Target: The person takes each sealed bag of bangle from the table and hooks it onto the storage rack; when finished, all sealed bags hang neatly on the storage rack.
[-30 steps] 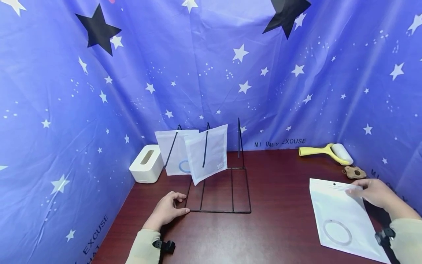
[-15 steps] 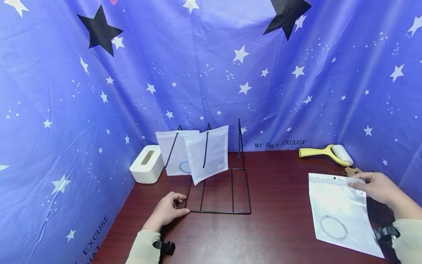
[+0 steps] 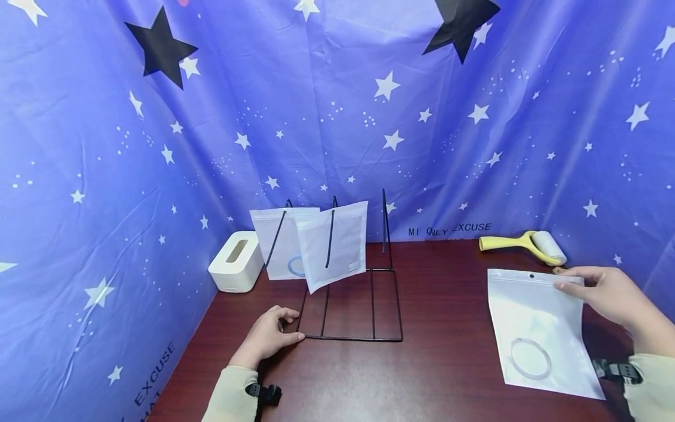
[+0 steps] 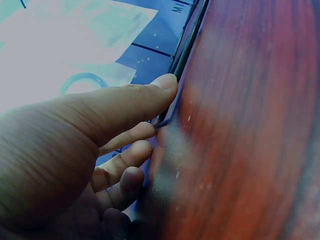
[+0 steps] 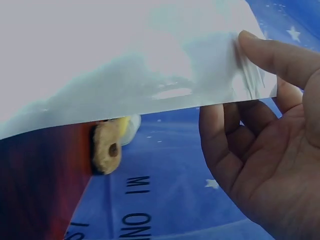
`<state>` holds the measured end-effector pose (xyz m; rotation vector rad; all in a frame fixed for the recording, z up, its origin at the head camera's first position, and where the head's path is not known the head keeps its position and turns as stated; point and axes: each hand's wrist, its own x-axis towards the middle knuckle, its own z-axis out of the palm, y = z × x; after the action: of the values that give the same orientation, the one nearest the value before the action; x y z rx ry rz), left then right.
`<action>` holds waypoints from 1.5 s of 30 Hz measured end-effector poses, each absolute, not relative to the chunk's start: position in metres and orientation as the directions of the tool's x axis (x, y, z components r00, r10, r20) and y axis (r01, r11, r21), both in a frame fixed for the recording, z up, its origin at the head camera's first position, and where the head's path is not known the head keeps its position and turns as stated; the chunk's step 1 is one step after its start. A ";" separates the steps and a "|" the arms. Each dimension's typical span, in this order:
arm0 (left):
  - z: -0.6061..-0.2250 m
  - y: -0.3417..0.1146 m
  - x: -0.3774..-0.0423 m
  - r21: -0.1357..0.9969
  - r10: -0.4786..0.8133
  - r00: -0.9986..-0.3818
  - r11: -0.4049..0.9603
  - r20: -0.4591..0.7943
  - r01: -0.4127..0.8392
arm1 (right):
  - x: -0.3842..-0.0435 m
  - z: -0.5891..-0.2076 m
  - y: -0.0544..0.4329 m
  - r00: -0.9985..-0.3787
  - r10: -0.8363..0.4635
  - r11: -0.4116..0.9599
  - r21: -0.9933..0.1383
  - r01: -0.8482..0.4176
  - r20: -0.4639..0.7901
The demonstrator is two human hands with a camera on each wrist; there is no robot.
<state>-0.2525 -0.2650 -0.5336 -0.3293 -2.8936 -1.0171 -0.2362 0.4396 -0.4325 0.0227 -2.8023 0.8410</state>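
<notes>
My right hand (image 3: 614, 293) pinches a white zip bag (image 3: 538, 319) by its top right corner, thumb on the near face and fingers behind. The bag hangs tilted above the table, with a hang hole in its top edge and a ring shape showing low on it. At the front left corner of a black wire display rack (image 3: 373, 305), my left hand (image 3: 269, 334) grips the frame; in the left wrist view the thumb (image 4: 135, 100) lies on the bar. Two white zip bags hang on the rack's hooks, the front bag (image 3: 345, 246) partly covering the rear bag (image 3: 274, 252). The right hook (image 3: 384, 228) bears no bag.
A white tissue box (image 3: 235, 264) stands left of the rack. At the back right lies a yellow-handled lint roller (image 3: 519, 243). A small brown wooden piece (image 5: 107, 147) is mostly hidden behind the held bag. Starry blue cloth (image 3: 337, 117) surrounds the brown table (image 3: 437, 351).
The right hand has lifted the held bag and shifted it slightly left, and it now covers most of the wooden piece. My left hand stays on the rack's corner.
</notes>
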 end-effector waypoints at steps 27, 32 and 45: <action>-0.531 -0.264 -0.252 0.615 0.173 -0.977 0.760 0.122 0.211 | -0.201 -0.374 0.398 -0.892 0.037 0.822 -0.522 -0.229 0.450; -0.531 -0.264 -0.251 0.617 0.175 -0.978 0.759 0.113 0.207 | -0.195 -0.367 0.395 -0.886 0.032 0.803 -0.540 -0.252 0.462; -0.531 -0.265 -0.252 0.619 0.177 -0.977 0.757 0.118 0.211 | -0.188 -0.350 0.374 -0.854 0.156 0.745 -0.627 -0.228 0.497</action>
<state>-0.2517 -0.2645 -0.5311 -0.3204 -2.8957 -1.0295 -0.1878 0.3745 -0.3504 0.0541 -2.4104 0.9614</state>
